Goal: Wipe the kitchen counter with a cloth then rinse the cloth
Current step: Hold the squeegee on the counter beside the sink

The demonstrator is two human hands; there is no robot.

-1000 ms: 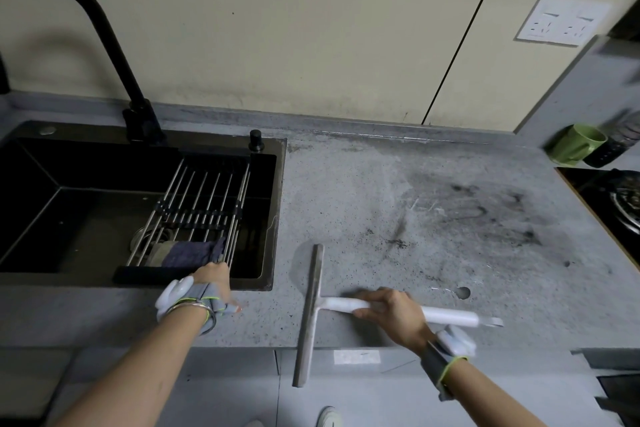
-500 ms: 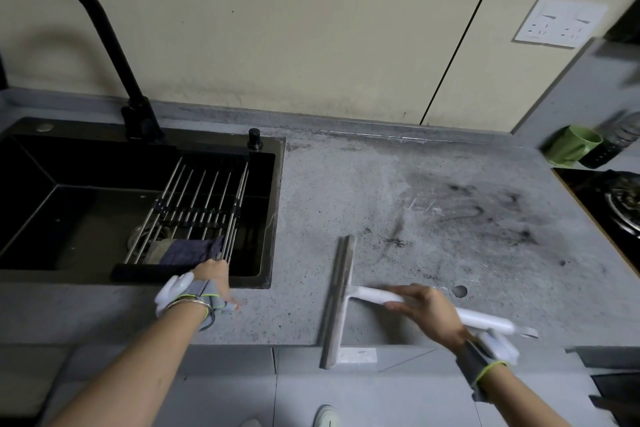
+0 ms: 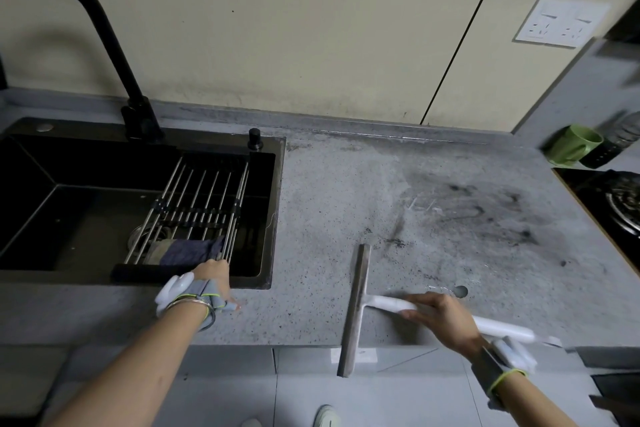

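The head view looks down on a grey speckled kitchen counter (image 3: 329,218) with dark smudges toward its right side. The right hand (image 3: 446,319) curls its fingers round the white handle of a squeegee (image 3: 356,308), whose long blade lies on the counter and overhangs the front edge. The left hand (image 3: 211,279) rests at the front rim of the black sink (image 3: 277,211), its fingers bent over the edge, the thumb lying on the counter; whether it grips anything cannot be told. Just beyond those fingers a dark blue-grey cloth (image 3: 188,253) lies in the sink under a metal drying rack (image 3: 197,204). A black faucet (image 3: 104,31) arches over the sink. At the far right stand a green mug (image 3: 573,146) and a gas burner (image 3: 623,204).
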